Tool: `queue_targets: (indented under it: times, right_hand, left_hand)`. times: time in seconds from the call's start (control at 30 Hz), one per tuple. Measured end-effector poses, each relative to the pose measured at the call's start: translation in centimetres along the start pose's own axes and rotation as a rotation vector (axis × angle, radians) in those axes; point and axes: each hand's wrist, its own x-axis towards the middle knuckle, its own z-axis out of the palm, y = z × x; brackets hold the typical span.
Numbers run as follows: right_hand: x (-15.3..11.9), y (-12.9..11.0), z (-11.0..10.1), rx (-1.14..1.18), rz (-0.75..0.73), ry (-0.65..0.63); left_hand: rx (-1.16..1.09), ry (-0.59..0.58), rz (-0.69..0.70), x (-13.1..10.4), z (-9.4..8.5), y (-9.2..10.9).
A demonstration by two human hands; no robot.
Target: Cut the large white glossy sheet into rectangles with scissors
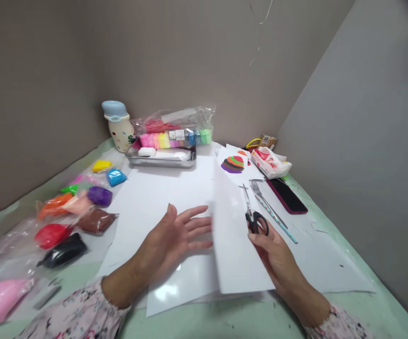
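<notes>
A white sheet of paper (237,254) stands tilted between my hands, its left edge blurred. My right hand (278,254) grips it at the right edge, thumb in front. Scissors with black handles (257,222) are right by those fingers, blades pointing away; I cannot tell whether they are held too or lie on the table. My left hand (174,238) is open, palm turned to the right and fingers spread, with the fingertips close to the sheet's left edge. Whether they touch it is unclear. Beneath lies a large white sheet (154,188).
Bagged coloured clay, such as a black packet (64,251), lines the left. Behind are a cream bottle (119,134), a metal tray (161,162) and a clay bag (175,127). Rightward lie a striped drawing (232,164), fork (260,193), phone (287,195) and tissue pack (271,162).
</notes>
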Motion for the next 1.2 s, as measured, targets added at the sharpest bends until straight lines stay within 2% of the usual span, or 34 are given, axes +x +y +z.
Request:
queue_targets:
  times: [0.13, 0.23, 0.37, 0.5, 0.6, 0.7, 0.8, 1.0, 1.2]
  right_hand:
    - [0.5, 1.4, -0.8, -0.168, -0.028, 0.009]
    - [0.9, 1.7, -1.5, -0.269, -0.068, 0.007]
    - [1.0, 1.5, -1.9, -0.289, -0.09, -0.031]
    - [0.7, 1.4, -1.7, -0.258, -0.097, -0.082]
    - [0.5, 1.2, -1.5, -0.125, -0.083, -0.137]
    - [0.4, 1.1, -1.4, 0.013, -0.036, -0.15]
    - [0.4, 1.0, -1.6, 0.014, -0.001, -0.144]
    - [-0.1, 1.1, -1.7, -0.259, 0.039, -0.224]
    - [-0.4, 1.3, -1.7, -0.671, -0.089, -0.18]
  left_hand:
    - [0.01, -0.027, -0.037, -0.4, -0.3, 0.0]
    - [0.041, 0.073, -0.116, -0.3, -0.6, -0.4]
    - [0.051, 0.206, -0.204, 0.2, -0.7, -0.5]
    - [0.008, 0.368, -0.075, 0.9, -0.8, 0.4]
    - [-0.061, 0.483, 0.055, 1.2, -1.2, 1.0]
    - [-0.114, 0.547, 0.115, 1.5, -1.7, 1.5]
    - [-0.114, 0.561, 0.161, 1.7, -2.2, 1.8]
    - [-0.125, 0.559, 0.201, 2.0, -3.0, 2.1]
    - [-0.14, 0.587, 0.232, 2.2, -3.3, 2.3]
